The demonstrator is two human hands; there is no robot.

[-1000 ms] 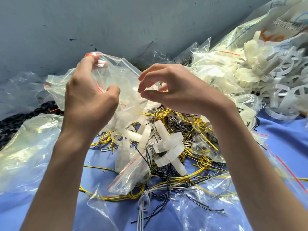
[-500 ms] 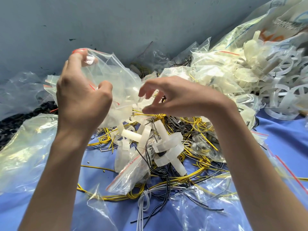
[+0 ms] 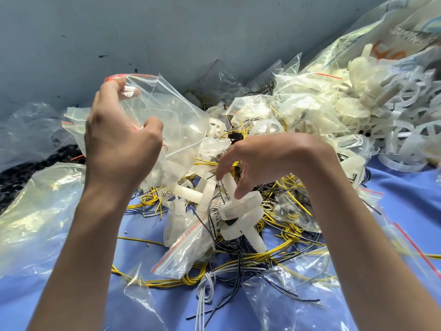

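Observation:
My left hand (image 3: 119, 144) holds up a clear zip bag (image 3: 167, 115) with a red seal strip, fingers and thumb pinching its mouth at the upper left. My right hand (image 3: 269, 161) hovers over the pile in the middle, fingers spread and curved downward, fingertips at a white plastic wheel part (image 3: 241, 211) that lies on tangled yellow, black and white wires (image 3: 238, 256). Nothing is visibly gripped in the right hand.
A blue cloth (image 3: 405, 206) covers the table. More filled zip bags (image 3: 298, 103) and loose white wheels (image 3: 405, 139) heap at the back right. Empty clear bags (image 3: 35, 211) lie left and front. A grey wall (image 3: 167, 32) stands behind.
My right hand has dropped from beside the bag down to the white part on the wire pile. The left hand has lifted the bag's mouth slightly and shifted left.

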